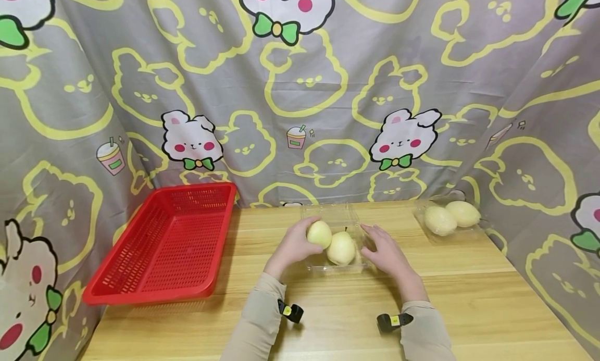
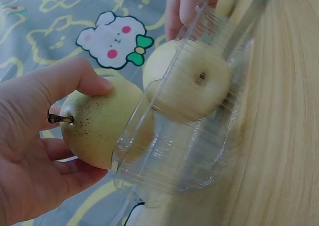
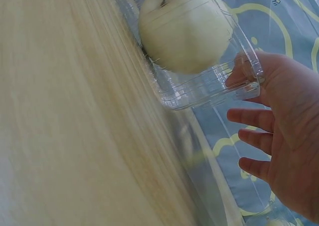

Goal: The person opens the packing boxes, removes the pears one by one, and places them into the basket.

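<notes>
Gripping pear (image 1: 319,235) at clear container (image 2: 172,158), left hand (image 1: 295,244)

no legible text; marks on yellow labels (image 1: 395,320) of black wrist devices (image 1: 296,314) too small to read

Noted: grey curtain (image 1: 240,90), printed with white rabbits (image 1: 191,141) and yellow outlines (image 1: 300,113), hanging behind and along both sides of wood-grain counter (image 1: 342,324).

beige sleeves (image 1: 261,313); black wrist straps (image 1: 387,323)
</notes>
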Tool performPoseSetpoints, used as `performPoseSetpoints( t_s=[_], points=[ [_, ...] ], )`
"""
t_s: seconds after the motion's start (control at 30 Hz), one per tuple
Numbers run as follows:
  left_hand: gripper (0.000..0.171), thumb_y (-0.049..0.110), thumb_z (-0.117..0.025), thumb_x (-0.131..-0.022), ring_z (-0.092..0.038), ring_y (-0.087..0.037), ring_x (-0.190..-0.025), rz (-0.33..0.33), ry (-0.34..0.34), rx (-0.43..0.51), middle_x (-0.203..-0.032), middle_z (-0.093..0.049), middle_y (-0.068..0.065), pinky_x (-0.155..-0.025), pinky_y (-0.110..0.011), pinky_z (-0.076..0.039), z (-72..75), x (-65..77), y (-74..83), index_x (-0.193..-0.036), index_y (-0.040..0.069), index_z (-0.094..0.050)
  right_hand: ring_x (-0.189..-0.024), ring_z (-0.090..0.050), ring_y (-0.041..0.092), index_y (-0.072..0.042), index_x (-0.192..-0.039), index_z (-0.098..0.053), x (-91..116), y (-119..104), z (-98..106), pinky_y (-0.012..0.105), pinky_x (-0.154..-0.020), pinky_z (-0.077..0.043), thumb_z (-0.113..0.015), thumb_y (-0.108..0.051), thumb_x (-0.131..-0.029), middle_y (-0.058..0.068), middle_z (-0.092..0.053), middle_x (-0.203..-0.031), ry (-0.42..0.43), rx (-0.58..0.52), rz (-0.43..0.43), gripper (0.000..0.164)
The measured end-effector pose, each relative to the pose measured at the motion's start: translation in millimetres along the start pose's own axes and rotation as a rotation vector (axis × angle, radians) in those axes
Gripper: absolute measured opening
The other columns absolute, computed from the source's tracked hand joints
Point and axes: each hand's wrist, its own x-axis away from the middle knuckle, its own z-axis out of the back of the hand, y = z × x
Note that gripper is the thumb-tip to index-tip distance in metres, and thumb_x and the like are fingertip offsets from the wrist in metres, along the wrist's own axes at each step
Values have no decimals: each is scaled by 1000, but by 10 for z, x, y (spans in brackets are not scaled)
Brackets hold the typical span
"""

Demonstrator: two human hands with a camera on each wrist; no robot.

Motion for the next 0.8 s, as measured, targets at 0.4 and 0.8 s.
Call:
performPoseSetpoints(
  t_s=[0.4,0.8],
  points=[
    [83,7,-75,-67,-62,-25,-104,-3,44,64,-137,-57,-9,-87,-39,-54,124,33,40,-144,15,-46,-140,-34,45,-7,-146,-44,0,-5,2,64,-112,-28,-60,-18,-85,21,-48,-146,-2,-8,2,64],
    [80,10,-77,-67,-63,-28,-106,-14,119,69,-137,-57,-11,-85,-42,-54,282,70,61,-142,14,-49,-141,-34,45,-8,-146,-43,3,6,-7,64,-112,-28,-60,-18,-85,21,-47,-147,-6,-14,-3,65]
  ],
)
